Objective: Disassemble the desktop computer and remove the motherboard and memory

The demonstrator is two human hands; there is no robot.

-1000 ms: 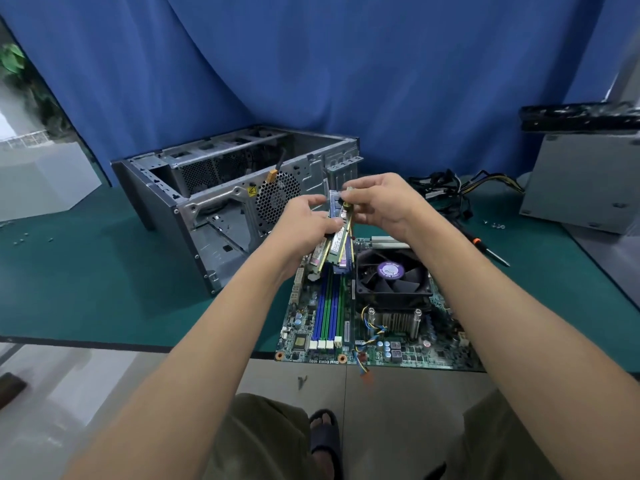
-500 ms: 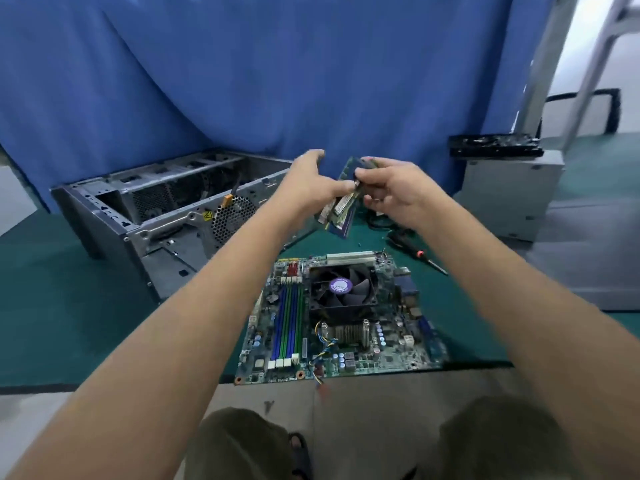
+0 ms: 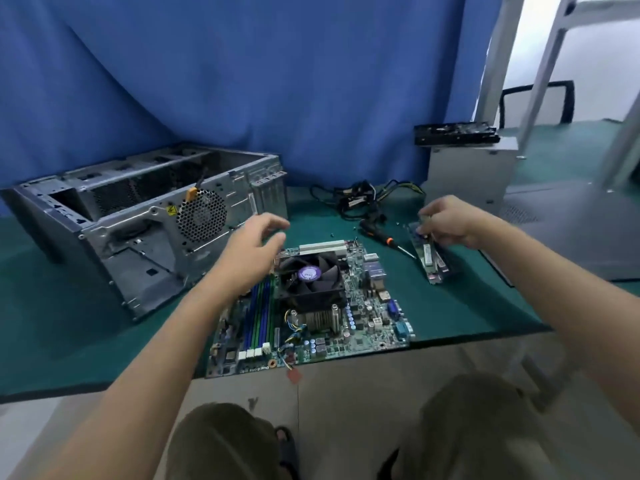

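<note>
The open computer case [image 3: 138, 230] is lying on the counter [image 3: 450, 306], the motherboard [image 3: 346, 306] sitting beside it. Right of the motherboard, the right hand [image 3: 446, 220] is grasping the memory sticks [image 3: 429, 258] with curled fingers [image 3: 425, 216]; the left hand [image 3: 252, 251] is hovering, fingers released.

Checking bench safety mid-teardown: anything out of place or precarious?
The motherboard sits skewed at the table's near edge, front edge flush or slightly over it, fan wires dangling off. Loose screws lie scattered by the screwdriver.

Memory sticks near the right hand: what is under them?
Only the green mat shows beneath the memory sticks; the right hand grips and covers their far ends.
</note>
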